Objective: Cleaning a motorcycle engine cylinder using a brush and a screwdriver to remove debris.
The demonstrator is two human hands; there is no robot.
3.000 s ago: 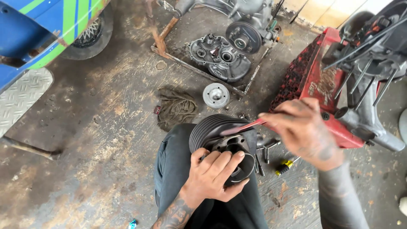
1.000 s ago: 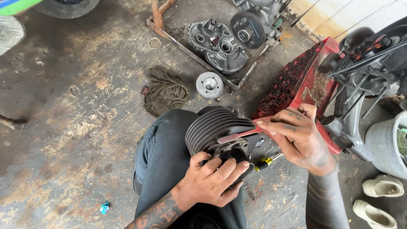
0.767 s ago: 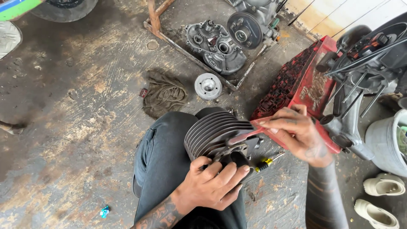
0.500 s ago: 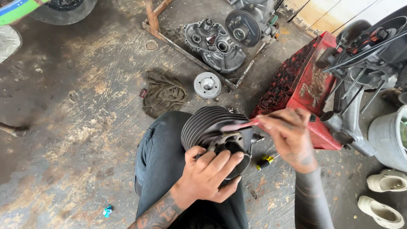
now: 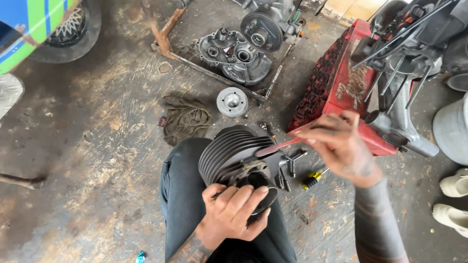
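Shifted slightly toward frame centre since half a second ago: finned cylinder (image 5: 233,155), resting on the knee, gripped by left hand (image 5: 233,214). Right hand (image 5: 341,146) closed on red-handled tool (image 5: 279,147) touching the fins. Grey rag (image 5: 187,118) upper left on floor (image 5: 83,160).

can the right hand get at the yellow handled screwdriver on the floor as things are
Probably not right away: the right hand is gripping a red tool against the finned cylinder. The screwdriver lies uncovered just below it.

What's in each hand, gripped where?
Left hand grips the dark finned metal cylinder at its lower end. Right hand pinches a thin red tool by its end.
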